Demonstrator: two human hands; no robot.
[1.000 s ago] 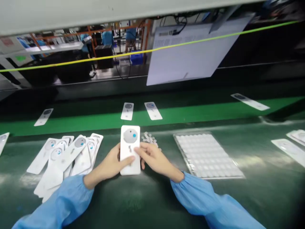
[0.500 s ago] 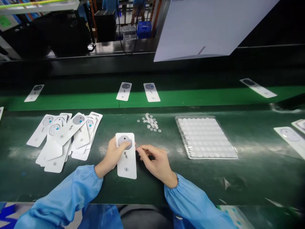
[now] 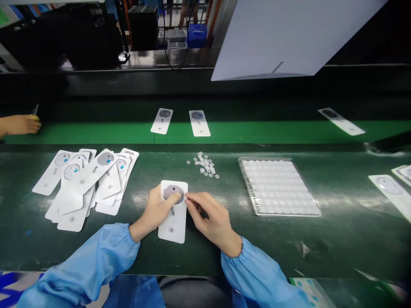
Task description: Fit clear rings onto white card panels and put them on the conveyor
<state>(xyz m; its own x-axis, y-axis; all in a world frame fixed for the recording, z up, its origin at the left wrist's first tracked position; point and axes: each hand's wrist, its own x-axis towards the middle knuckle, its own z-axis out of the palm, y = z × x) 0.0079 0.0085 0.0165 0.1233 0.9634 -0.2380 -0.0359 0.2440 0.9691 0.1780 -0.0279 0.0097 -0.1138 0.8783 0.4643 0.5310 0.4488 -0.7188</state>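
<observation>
My left hand is closed round the left edge of a white rounded panel, its thumb lying on the grey round area near the panel's top. Dark lettering and a small printed mark show below that area. At the panel's right edge, my right hand has thumb and forefinger pinched together; whatever sits between them is too small to make out. Beyond the hands lies a loose cluster of small clear discs. A heap of similar white panels overlaps to my left.
A clear tray with rows of white pieces is on the right. Single white panels lie on the green conveyor belt behind. At far left another person's hand reaches over the belt. A big white board hangs above.
The held panel and both my hands have shifted slightly right. Another person's hand has appeared at far left, where a panel lay on the belt. The remaining belt panels have moved slightly left.
</observation>
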